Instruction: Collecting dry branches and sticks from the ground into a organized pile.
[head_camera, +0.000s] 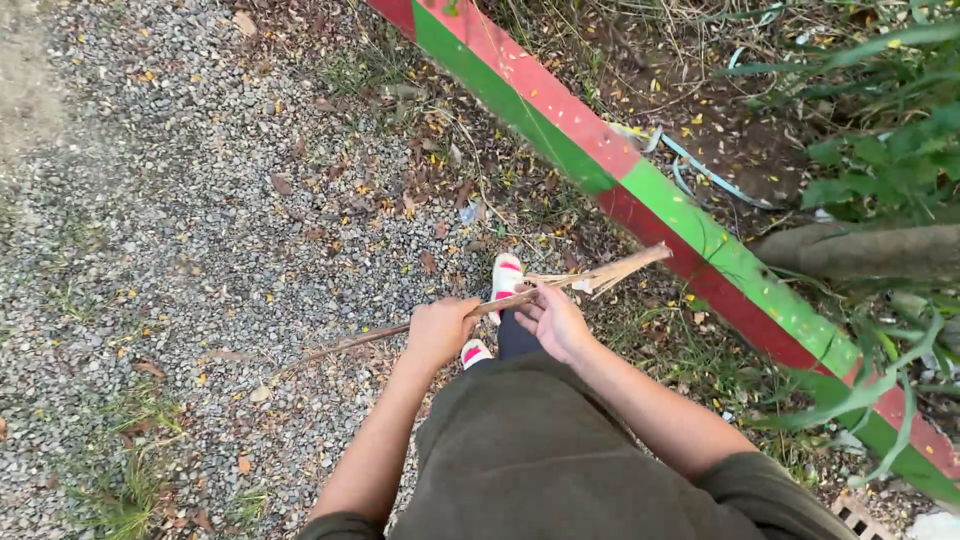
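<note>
While both hands (440, 330) (555, 320) grasp it, the stick (500, 302) points up-right.

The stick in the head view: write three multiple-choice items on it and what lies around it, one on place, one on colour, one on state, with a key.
1. Where does the long beam lie from the hands?
A. ahead and to the right
B. behind the person
C. across the person's lap

2. What colours are the beam's bands?
A. blue and white
B. red and green
C. yellow and black

3. How is the stick held?
A. by the left hand alone
B. by neither hand
C. by both hands

Key:
1 A, it runs slantwise past the right hand over gravel.
2 B, red and green bands alternate.
3 C, the left hand and the right hand both grip it; its far end looks splintered.
</note>
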